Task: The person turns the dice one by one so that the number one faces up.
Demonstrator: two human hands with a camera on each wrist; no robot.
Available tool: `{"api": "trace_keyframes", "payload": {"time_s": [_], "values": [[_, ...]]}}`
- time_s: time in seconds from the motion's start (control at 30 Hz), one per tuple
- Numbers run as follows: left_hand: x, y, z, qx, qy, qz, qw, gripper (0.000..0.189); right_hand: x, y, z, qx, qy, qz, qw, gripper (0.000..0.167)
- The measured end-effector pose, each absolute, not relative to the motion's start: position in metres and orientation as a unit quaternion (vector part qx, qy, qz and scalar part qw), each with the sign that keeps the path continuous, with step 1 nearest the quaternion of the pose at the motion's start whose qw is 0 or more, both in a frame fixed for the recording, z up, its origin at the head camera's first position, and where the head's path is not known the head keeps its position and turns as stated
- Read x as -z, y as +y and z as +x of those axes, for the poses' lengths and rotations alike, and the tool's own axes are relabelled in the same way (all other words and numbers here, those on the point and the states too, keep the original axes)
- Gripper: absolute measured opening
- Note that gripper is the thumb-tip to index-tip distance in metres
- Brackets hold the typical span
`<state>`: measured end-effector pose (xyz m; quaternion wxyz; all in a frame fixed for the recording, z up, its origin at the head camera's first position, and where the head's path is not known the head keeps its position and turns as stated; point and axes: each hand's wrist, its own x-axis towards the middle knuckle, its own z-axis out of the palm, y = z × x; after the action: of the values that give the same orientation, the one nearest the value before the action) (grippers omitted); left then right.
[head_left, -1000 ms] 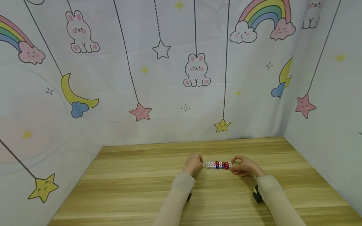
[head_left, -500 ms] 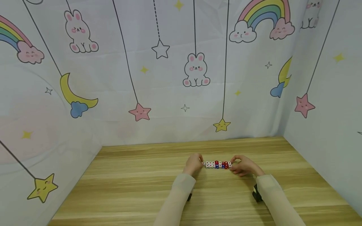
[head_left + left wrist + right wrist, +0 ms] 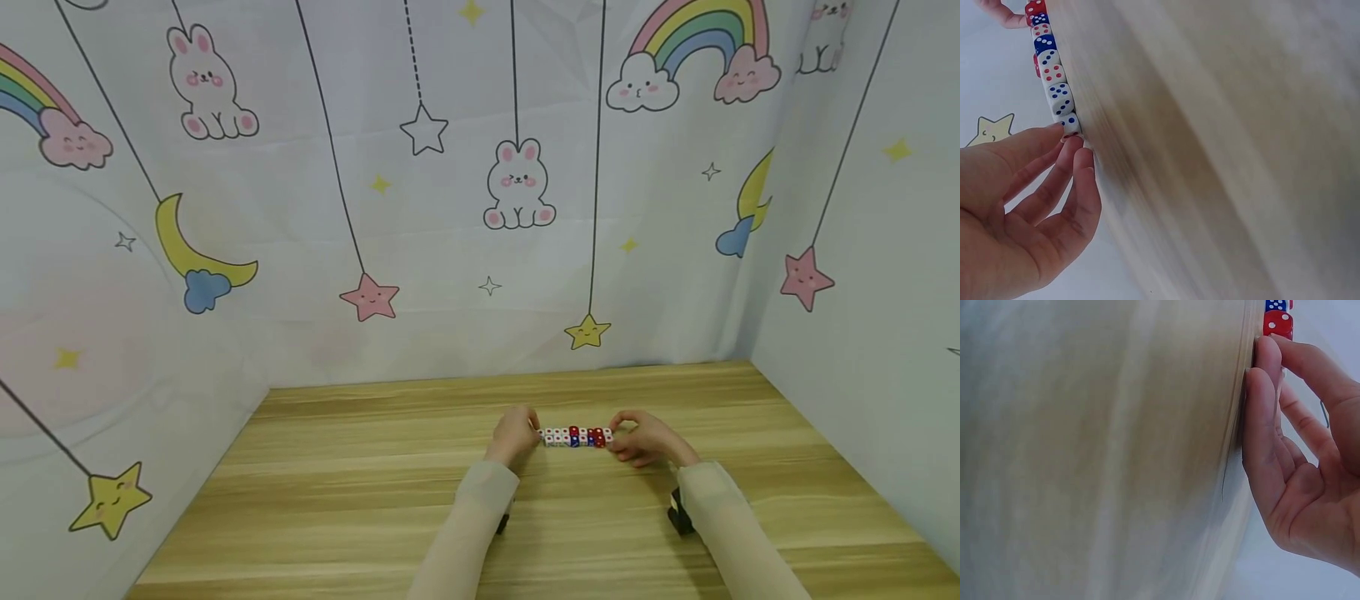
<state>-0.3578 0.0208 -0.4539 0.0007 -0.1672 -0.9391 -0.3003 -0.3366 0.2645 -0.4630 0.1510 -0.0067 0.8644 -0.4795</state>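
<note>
Two rows of small dice (image 3: pixel 577 437), mostly white with some red and blue ones, lie side by side on the wooden table. At their left end, my left hand (image 3: pixel 513 435) pinches a white die (image 3: pixel 1070 123) between thumb and fingertips, right up against the neighbouring die. My right hand (image 3: pixel 648 439) is at the opposite end, its thumb and index finger bent around the last dice. In the right wrist view, a red die (image 3: pixel 1279 324) shows just beyond those fingertips; the end dice are mostly hidden by the fingers.
The wood-grain table (image 3: pixel 360 492) meets a white cloth backdrop (image 3: pixel 450 208) printed with rabbits, stars and rainbows. Similar cloth walls stand at left and right. A dark strap device (image 3: pixel 681 512) sits at the right wrist.
My left hand has moved slightly right with its die, and the small gap between that die and the rows has closed. My right hand stays at the right end.
</note>
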Motion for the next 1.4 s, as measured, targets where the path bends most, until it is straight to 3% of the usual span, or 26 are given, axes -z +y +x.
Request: {"api": "trace_keyframes", "payload": {"time_s": [1.4], "values": [[0.457, 0.001, -0.359, 0.312, -0.937, -0.156, 0.006, 0.006, 0.457, 0.240, -0.342, 0.431, 0.892, -0.013, 0.134, 0.027]]}}
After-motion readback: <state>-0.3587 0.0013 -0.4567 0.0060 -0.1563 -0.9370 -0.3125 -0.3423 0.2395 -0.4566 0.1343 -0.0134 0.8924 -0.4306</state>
